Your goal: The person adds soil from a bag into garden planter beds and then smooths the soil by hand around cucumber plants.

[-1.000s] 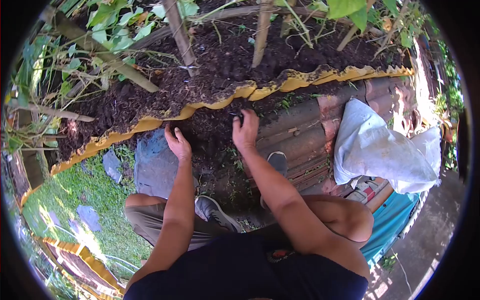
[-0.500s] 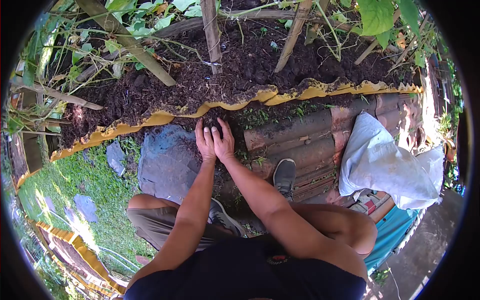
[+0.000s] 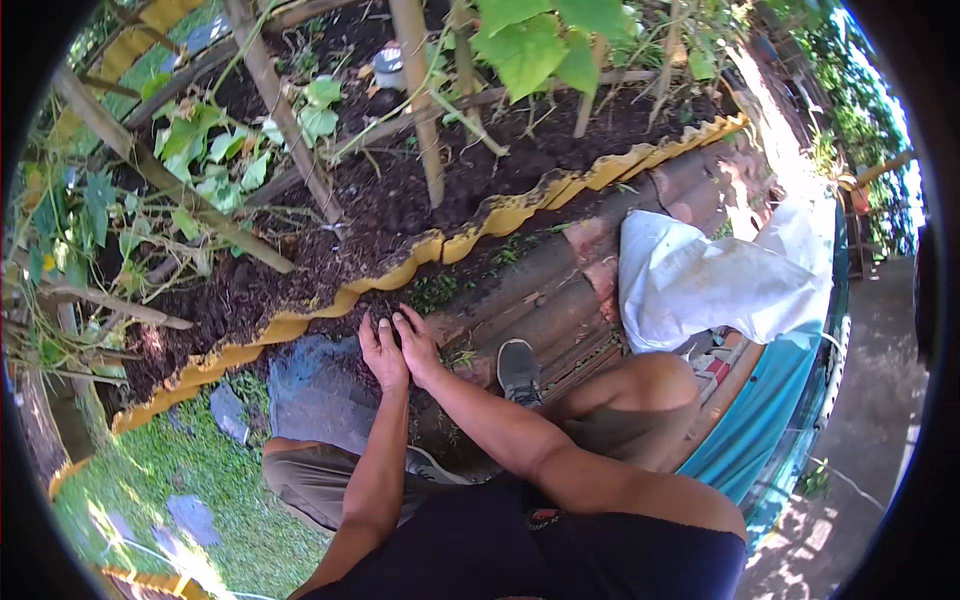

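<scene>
My left hand [image 3: 383,358] and my right hand [image 3: 417,348] are side by side, touching, with fingers reaching forward. Their fingertips are at dark soil [image 3: 378,303] just on the near side of a yellow wavy edging [image 3: 388,277]. The fingers look stretched out, with small gaps between them. Beneath the palms the ground is hidden. A grey-blue slab [image 3: 312,385] lies close to the left hand, and worn roof tiles [image 3: 535,305] begin beside the right.
Beyond the edging is a soil bed [image 3: 500,165] with wooden stakes [image 3: 418,110] and leafy vines [image 3: 535,40]. At the right, a white sack [image 3: 700,285] rests near a teal sheet [image 3: 745,430]. Grass [image 3: 255,500] with flat stones [image 3: 193,518] spreads to the left.
The view has turned, so the edging now slants up to the right and more of the bed shows. The hands remain together beside the edging, with the fingers slightly more spread.
</scene>
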{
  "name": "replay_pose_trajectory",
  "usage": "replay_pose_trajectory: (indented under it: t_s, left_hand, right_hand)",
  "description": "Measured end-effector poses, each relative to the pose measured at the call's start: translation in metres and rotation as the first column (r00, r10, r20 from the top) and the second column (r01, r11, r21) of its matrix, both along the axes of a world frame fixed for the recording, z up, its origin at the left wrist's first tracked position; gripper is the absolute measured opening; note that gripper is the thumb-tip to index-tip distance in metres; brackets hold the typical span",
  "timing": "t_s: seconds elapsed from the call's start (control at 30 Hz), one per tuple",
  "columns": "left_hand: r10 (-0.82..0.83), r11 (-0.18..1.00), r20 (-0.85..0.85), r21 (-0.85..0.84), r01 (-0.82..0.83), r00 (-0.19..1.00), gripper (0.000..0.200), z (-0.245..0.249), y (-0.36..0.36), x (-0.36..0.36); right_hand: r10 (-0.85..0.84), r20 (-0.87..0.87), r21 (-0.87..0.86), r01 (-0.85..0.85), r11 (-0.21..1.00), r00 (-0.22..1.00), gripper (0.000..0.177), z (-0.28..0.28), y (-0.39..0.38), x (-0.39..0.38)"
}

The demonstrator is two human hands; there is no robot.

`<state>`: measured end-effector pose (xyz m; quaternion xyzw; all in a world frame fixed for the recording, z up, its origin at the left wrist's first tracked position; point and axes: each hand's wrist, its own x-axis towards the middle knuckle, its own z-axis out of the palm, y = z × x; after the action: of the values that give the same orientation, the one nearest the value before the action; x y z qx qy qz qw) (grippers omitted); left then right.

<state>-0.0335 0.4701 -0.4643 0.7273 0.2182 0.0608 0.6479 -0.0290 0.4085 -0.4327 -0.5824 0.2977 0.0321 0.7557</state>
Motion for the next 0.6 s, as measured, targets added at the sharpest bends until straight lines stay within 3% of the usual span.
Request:
replay_pose_trajectory:
  t_s: [0.2,0.3,0.43,0.6]
  left_hand:
    - [-0.213,0.967,0.121,0.168,0.192,0.969,0.040,0.091,-0.058,0.047]
    - [-0.302,0.948,0.182,0.163,0.274,0.936,0.040,0.152,-0.105,0.079]
    - [-0.408,0.911,0.246,0.163,0.378,0.879,0.041,0.198,-0.174,0.129]
    - [-0.520,0.854,0.315,0.172,0.491,0.794,0.044,0.245,-0.288,0.199]
  right_hand:
    - [-0.207,0.095,0.226,0.181,0.957,0.974,0.043,0.069,-0.056,0.033]
    - [-0.300,0.148,0.229,0.262,0.937,0.942,0.044,0.106,-0.099,0.062]
    - [-0.433,0.215,0.322,0.355,0.877,0.875,0.048,0.159,-0.166,0.103]
    - [-0.551,0.333,0.259,0.487,0.834,0.765,0.049,0.197,-0.279,0.171]
